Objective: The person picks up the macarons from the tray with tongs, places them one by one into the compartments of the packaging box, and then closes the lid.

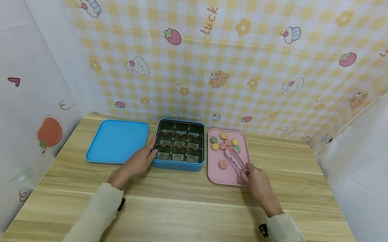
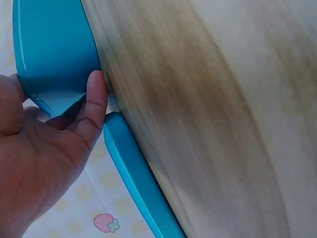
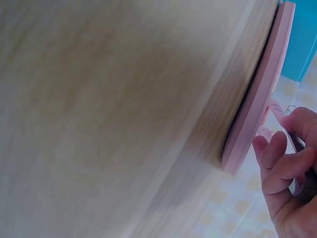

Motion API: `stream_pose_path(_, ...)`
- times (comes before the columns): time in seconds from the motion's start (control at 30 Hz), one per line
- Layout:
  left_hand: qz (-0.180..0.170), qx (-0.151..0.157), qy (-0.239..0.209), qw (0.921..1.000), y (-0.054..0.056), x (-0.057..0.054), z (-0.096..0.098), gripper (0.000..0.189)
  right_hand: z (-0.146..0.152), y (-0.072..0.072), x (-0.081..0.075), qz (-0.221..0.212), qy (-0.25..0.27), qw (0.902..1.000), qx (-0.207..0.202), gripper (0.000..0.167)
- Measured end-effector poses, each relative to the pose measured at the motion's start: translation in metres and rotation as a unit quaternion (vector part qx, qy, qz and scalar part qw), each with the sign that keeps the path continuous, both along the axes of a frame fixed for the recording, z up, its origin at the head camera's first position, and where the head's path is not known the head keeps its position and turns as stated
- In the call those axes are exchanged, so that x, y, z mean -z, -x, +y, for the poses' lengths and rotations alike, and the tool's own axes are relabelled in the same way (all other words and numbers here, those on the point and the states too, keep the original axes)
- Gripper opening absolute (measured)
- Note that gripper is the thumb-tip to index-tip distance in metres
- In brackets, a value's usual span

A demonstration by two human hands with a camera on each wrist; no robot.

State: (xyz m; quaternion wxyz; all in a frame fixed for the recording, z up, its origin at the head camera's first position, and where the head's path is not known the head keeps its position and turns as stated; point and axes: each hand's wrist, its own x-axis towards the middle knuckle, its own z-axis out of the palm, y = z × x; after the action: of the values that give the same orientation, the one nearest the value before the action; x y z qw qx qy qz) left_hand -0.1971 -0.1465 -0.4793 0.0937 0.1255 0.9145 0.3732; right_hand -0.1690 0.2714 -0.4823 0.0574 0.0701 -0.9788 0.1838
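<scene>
A blue tin (image 1: 178,166) holds a dark, clear-looking liner divided into several compartments. My left hand (image 1: 139,160) rests against the tin's left side, its thumb at the rim near the front corner; in the left wrist view the fingers lie extended along the wall. To the right, a pink tray (image 1: 217,176) bears several small pink, yellow and green macarons. My right hand (image 1: 257,181) holds pink tongs (image 1: 234,161), whose tips are at a pink macaron (image 1: 230,150). Whether the tips grip it I cannot tell. One pink macaron (image 1: 223,164) lies apart, nearer the front.
A flat blue lid (image 1: 118,142) lies left of the tin. Behind everything rises a yellow checked cloth (image 1: 195,98), close to the back edge of the wooden table (image 1: 186,219). White cloth panels stand at both sides.
</scene>
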Motion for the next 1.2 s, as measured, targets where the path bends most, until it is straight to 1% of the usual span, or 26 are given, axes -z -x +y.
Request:
stream_pose_path(0.3, -0.004, -0.001, -0.001, 1.0, 0.001, 0.0, 0.0, 0.062, -0.003, -0.001, -0.007, 0.046, 0.01, 0.9985, -0.026, 0.012)
stream_pose_path(0.6, 0.003, 0.005, -0.002, 1.0, 0.001, 0.0, -0.001, 0.062, -0.014, -0.003, -0.018, 0.072, 0.016, 0.9964, -0.041, 0.011)
stream_pose_path(0.8, 0.002, 0.002, -0.004, 1.0, 0.0, 0.0, -0.001, 0.062, -0.024, -0.006, -0.026, 0.075, 0.023, 0.9954, -0.055, 0.011)
stream_pose_path(0.97, 0.004, 0.002, -0.003, 1.0, 0.001, 0.001, -0.001, 0.062, -0.032, -0.009, -0.034, 0.076, 0.036, 0.9935, -0.077, 0.011)
stream_pose_path(1.2, 0.006, 0.003, -0.002, 1.0, 0.0, 0.001, -0.001, 0.062, -0.042, -0.013, -0.041, 0.049, 0.052, 0.9919, -0.105, 0.012)
